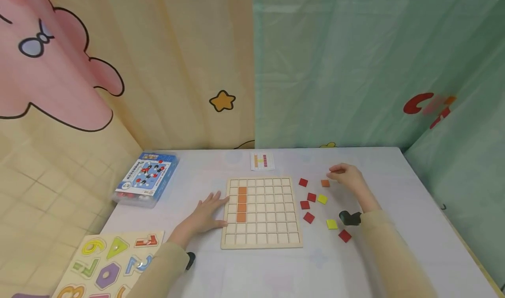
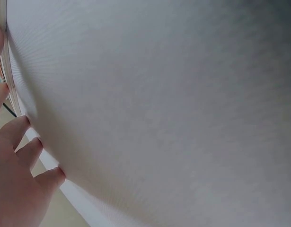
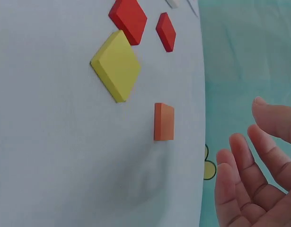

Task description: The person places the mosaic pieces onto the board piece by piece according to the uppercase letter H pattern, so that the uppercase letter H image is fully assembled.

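Note:
A wooden grid board [image 1: 272, 248] lies mid-table with an orange column of square tiles [image 1: 242, 199] in its left part. My left hand [image 1: 206, 212] rests at the board's left edge, fingers spread, thumb and forefinger right at the rim. Above the table on the right, my right hand [image 1: 348, 177] hovers beside a loose orange tile [image 1: 325, 183]. In the right wrist view its thumb and fingers [image 3: 241, 150] are apart with nothing between them, and that orange tile [image 3: 164, 122] lies on the table. Red tiles [image 1: 309, 218] and two yellow tiles [image 1: 332, 224] lie scattered right of the board.
A small pattern card [image 1: 262, 161] lies behind the board. At the back left sits a blue boxed set [image 1: 147, 179]. A number-and-shape puzzle board [image 1: 92, 250] lies at the front left, partly under the left sleeve. Curtains [image 1: 335, 70] hang behind the table.

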### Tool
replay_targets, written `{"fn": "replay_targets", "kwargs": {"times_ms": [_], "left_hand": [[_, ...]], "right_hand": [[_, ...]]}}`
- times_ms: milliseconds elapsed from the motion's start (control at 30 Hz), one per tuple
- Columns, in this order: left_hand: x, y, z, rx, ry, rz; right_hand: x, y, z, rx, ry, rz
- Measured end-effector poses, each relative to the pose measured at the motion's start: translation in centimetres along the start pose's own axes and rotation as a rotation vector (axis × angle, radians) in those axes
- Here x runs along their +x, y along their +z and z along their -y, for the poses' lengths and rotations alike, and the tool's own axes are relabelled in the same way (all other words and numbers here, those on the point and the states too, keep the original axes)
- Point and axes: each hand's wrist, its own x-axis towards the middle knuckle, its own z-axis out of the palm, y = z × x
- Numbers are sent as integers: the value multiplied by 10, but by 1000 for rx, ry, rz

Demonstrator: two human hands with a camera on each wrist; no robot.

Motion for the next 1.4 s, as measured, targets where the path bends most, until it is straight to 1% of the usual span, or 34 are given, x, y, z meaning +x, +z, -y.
{"fn": "replay_targets", "kwargs": {"times_ms": [100, 133, 233, 333, 400, 533, 633, 800, 967, 1133, 1400], "left_hand": [[1, 2, 2, -5, 1, -3], [1, 2, 2, -5, -1, -3], [2, 4, 2, -4, -5, -4], [1, 4, 2, 2, -5, -6], [1, 3, 1, 7, -5, -6], [1, 4, 1, 8, -13, -3], [1, 4, 1, 7, -18, -1], [1, 4, 1, 7, -27, 7], [3, 2, -1, 16, -32, 8], [4, 2, -1, 19, -29, 9], [5, 3, 1, 27, -32, 7]], "right_hand": [[5, -3, -7, 4, 18, 0], [6, -2, -9, 6, 32, -14], [12, 0, -13, 14, 60, -4], [16, 4, -14, 13, 87, 19], [18, 6, -14, 15, 82, 50], [21, 12, -15, 19, 117, 89], [22, 17, -17, -2, 134, 111], [22, 21, -19, -70, 94, 122], [24, 19, -23, -105, 87, 124], [24, 18, -25, -107, 108, 115], [23, 18, -31, -96, 84, 80]]}}
